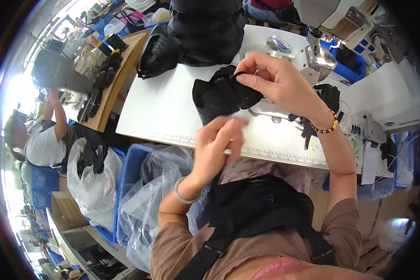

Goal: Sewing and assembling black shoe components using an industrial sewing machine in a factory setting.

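My right hand [277,84] pinches the edge of a black fabric piece [214,99] between thumb and fingertips. The piece is folded and looks stitched; its lower left part rests on the white sewing table [154,109]. Nearer the table's front edge, my left hand [219,142] hangs just below the piece with its fingers loosely bent and apart. Motion blurs those fingertips, and nothing shows in them. Behind the piece stands a tall pile of black sewn pieces [205,35], with a black shoe-like upper [159,51] leaning beside it.
A sewing machine head [318,58] stands at the right, near black strips [329,95] and loose thread [354,140]. Along the front edge runs a ruler [275,156]. Left below is a blue crate [126,186] with clear plastic bags. A co-worker [44,140] sits at another machine, far left.
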